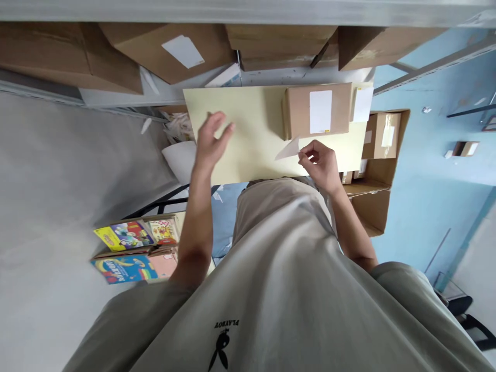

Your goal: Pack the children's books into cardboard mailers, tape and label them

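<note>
On the right, the thumb and fingers of my right hand [320, 163] pinch a thin white slip of paper [288, 149]. It hangs out to the left over the pale yellow board [248, 155]; whether it is a label or a backing sheet I cannot tell. Just beyond this hand lies a closed brown cardboard box [341, 109] with a white label [321, 112] on its top. My left hand [212, 138] hovers over the board's left part, fingers apart and holding nothing. White labels or papers [362, 104] sit at the board's far right corner.
Several cardboard boxes [282, 44] line the shelf behind the board. An open carton [387, 170] with parcels stands at the right. Colourful packages [124, 268] are at the lower left, near a white bin [180, 157]. A metal shelf beam [248, 11] crosses the top.
</note>
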The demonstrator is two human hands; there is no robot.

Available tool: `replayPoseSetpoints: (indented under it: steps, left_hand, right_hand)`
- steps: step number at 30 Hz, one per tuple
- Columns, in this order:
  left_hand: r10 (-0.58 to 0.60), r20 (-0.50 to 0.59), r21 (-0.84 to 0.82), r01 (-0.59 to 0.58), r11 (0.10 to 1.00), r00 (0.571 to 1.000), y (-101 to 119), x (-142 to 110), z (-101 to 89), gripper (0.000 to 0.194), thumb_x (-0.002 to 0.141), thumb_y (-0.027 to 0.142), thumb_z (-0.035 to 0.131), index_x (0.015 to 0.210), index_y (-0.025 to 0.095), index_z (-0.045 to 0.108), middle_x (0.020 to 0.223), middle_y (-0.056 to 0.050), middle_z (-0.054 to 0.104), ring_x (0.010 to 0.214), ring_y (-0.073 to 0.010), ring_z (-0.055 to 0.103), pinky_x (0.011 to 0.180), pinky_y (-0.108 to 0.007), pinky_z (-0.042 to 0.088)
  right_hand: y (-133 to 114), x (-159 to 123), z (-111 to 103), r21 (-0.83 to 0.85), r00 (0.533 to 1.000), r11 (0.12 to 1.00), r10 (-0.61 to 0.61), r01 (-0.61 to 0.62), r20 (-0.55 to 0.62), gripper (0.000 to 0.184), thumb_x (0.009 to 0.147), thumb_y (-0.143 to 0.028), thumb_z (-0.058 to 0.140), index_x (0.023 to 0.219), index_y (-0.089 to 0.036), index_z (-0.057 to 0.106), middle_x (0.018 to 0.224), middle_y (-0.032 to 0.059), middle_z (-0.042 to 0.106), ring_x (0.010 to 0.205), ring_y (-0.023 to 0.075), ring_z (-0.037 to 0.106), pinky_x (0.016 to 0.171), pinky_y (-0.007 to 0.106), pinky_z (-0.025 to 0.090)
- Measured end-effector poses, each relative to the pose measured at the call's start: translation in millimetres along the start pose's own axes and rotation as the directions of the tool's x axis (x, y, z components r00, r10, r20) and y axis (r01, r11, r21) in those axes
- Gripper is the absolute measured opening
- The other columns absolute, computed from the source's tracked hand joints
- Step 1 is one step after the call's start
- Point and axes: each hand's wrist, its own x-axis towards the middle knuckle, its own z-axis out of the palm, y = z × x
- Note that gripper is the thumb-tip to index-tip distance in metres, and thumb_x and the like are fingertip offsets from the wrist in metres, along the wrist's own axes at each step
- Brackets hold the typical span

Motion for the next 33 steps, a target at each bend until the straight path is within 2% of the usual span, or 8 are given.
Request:
replayPoseSetpoints:
  steps: [3,7,10,14,17,22,28,33]
  left_hand:
    - [0.008,0.063,-0.067,-0.004,0.998,0.998,66.2,-32.6,73.6,0.063,0.099,0.087,0.079,0.119,0.028,0.071,0.135,-0.013,0.084,0.146,-0.0307,0.075,0.121,-0.046,0.061]
    - [-0.111,0.147,-0.07,0.122,0.99,0.983,127.7,-51.5,138.3,0.052,0.109,0.079,0.073,0.109,0.027,0.067,0.12,-0.012,0.088,0.116,-0.0263,0.083,0.095,-0.038,0.066]
    - [-0.179,0.172,-0.098,0.198,0.975,0.969,146.2,-49.5,173.3,0.055,0.11,0.082,0.069,0.113,0.027,0.067,0.117,-0.01,0.088,0.107,-0.0245,0.084,0.088,-0.037,0.066]
    - [-0.217,0.189,-0.139,0.245,0.96,0.958,147.6,-36.5,212.8,0.062,0.107,0.089,0.068,0.12,0.028,0.072,0.114,-0.009,0.087,0.109,-0.0268,0.087,0.088,-0.039,0.068]
    - [-0.2,0.144,-0.148,0.221,0.964,0.969,142.7,-27.2,233.2,0.066,0.107,0.09,0.067,0.129,0.029,0.077,0.116,-0.006,0.085,0.116,-0.0309,0.088,0.089,-0.042,0.07]
    - [-0.208,0.041,-0.085,0.211,0.974,0.977,143.3,-20.7,251.3,0.069,0.106,0.09,0.068,0.138,0.03,0.079,0.117,-0.01,0.087,0.127,-0.0377,0.086,0.096,-0.051,0.071]
    - [-0.295,0.113,-0.144,0.309,0.94,0.949,143.3,-15.7,267.1,0.064,0.103,0.083,0.077,0.135,0.027,0.077,0.118,-0.012,0.087,0.125,-0.038,0.087,0.095,-0.049,0.072]
    - [-0.391,0.152,-0.327,0.42,0.847,0.908,139.9,-18.4,273.7,0.062,0.111,0.081,0.061,0.137,0.027,0.077,0.126,-0.012,0.088,0.124,-0.0344,0.088,0.093,-0.047,0.074]
  right_hand:
    - [4.8,6.6,-22.4,-0.023,0.999,0.999,-0.048,0.048,0.007,0.025,0.102,-0.049,0.074,0.094,-0.026,0.068,0.09,0.0014,0.072,0.083,0.0203,0.074,0.075,0.036,0.066]
    - [9.1,8.6,-55.0,-0.117,0.988,0.981,-0.156,0.152,-0.022,0.022,0.106,-0.047,0.072,0.098,-0.027,0.068,0.096,0.0026,0.072,0.085,0.0204,0.072,0.077,0.036,0.067]
    - [13.3,7.3,-73.2,-0.21,0.975,0.953,-0.223,0.217,-0.008,0.013,0.108,-0.04,0.07,0.106,-0.027,0.071,0.103,0.0046,0.074,0.086,0.0218,0.072,0.079,0.038,0.067]
    - [24.7,7.3,-83.6,-0.318,0.967,0.913,-0.25,0.254,0.054,0.01,0.112,-0.034,0.065,0.114,-0.027,0.073,0.11,0.0077,0.075,0.093,0.0243,0.074,0.08,0.038,0.064]
    - [40.3,9.5,-85.8,-0.357,0.956,0.887,-0.274,0.292,0.102,0.011,0.114,-0.029,0.062,0.113,-0.027,0.073,0.112,0.0089,0.076,0.094,0.0245,0.075,0.078,0.037,0.061]
    - [72.5,15.2,-95.9,-0.379,0.936,0.856,-0.315,0.352,0.16,0.016,0.114,-0.025,0.058,0.111,-0.026,0.074,0.114,0.0102,0.077,0.093,0.0249,0.074,0.074,0.038,0.059]
    - [92.3,25.1,-118.6,-0.287,0.945,0.909,-0.244,0.302,0.219,0.021,0.108,-0.025,0.064,0.121,-0.024,0.08,0.121,0.0102,0.079,0.09,0.0226,0.076,0.074,0.038,0.062]
    - [102.4,48.8,-126.9,-0.074,0.984,0.984,-0.157,0.164,0.085,0.023,0.113,-0.045,0.067,0.109,-0.026,0.079,0.113,0.0072,0.081,0.085,0.0208,0.076,0.074,0.037,0.066]
